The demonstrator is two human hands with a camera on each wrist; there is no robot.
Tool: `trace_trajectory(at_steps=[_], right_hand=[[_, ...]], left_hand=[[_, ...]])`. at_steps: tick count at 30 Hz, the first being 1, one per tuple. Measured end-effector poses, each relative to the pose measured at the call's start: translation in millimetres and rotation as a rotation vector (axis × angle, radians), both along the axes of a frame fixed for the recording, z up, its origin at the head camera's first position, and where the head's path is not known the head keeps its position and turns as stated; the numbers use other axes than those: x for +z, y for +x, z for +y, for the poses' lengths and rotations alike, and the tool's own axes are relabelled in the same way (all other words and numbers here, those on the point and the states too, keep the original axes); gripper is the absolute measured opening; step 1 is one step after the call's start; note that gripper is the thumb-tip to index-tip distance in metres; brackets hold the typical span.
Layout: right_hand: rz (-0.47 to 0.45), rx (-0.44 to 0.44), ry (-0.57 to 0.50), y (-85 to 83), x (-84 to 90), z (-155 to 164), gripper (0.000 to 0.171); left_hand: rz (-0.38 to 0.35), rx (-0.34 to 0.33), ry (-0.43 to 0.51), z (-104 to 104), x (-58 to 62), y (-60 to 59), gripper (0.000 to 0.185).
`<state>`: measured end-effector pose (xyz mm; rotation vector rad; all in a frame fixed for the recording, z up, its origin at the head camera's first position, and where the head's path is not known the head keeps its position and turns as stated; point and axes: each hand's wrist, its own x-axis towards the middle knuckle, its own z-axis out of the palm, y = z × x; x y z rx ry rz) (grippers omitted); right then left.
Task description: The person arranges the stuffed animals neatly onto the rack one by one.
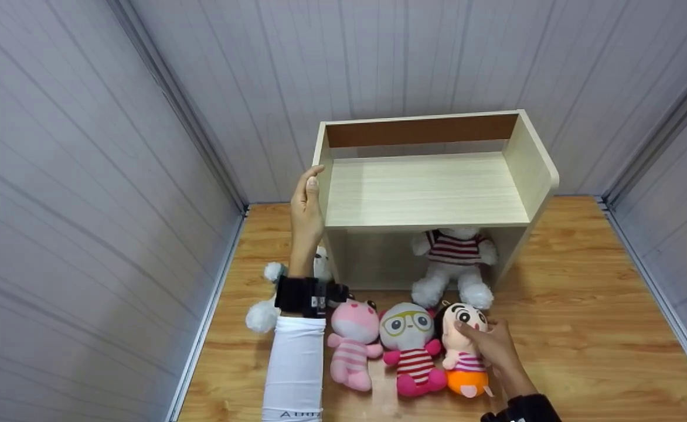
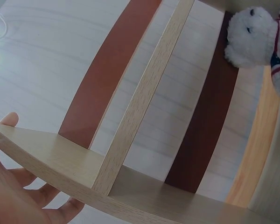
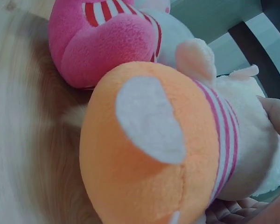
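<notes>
A light wooden two-level shelf point(image 1: 425, 187) stands on a wooden tabletop point(image 1: 584, 328). My left hand point(image 1: 307, 202) holds its left side panel, thumb on one face and fingers on the other point(image 2: 18, 196). A white bear in a striped shirt point(image 1: 453, 258) sits in the lower compartment and shows at the top right of the left wrist view point(image 2: 256, 37). In front lie three plush dolls in a row. My right hand point(image 1: 496, 346) grips the rightmost one, a doll with orange trousers point(image 1: 463, 357); the right wrist view shows the doll point(image 3: 149, 149) close up.
A pink plush point(image 1: 352, 343) and a grey-headed plush with glasses point(image 1: 411, 346) lie left of the held doll. A white plush point(image 1: 264, 305) is partly hidden behind my left forearm. Grey panel walls close in the back and both sides. The shelf's upper level holds nothing.
</notes>
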<state>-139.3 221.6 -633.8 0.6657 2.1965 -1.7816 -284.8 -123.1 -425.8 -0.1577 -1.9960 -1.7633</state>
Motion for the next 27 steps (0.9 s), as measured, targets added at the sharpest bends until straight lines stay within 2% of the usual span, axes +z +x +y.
trace_trajectory(at_steps=[10,27], right_hand=[[0.057,-0.018,-0.046,3.6,15.6,-4.2,0.092],[0.095,0.038,-0.061,2.3,41.4,-6.4,0.099]], left_hand=[[0.015,-0.006,0.005,-1.2,-1.3,-1.4,0.038],[0.005,-0.004,-0.002,-2.4,0.9,0.9,0.039]])
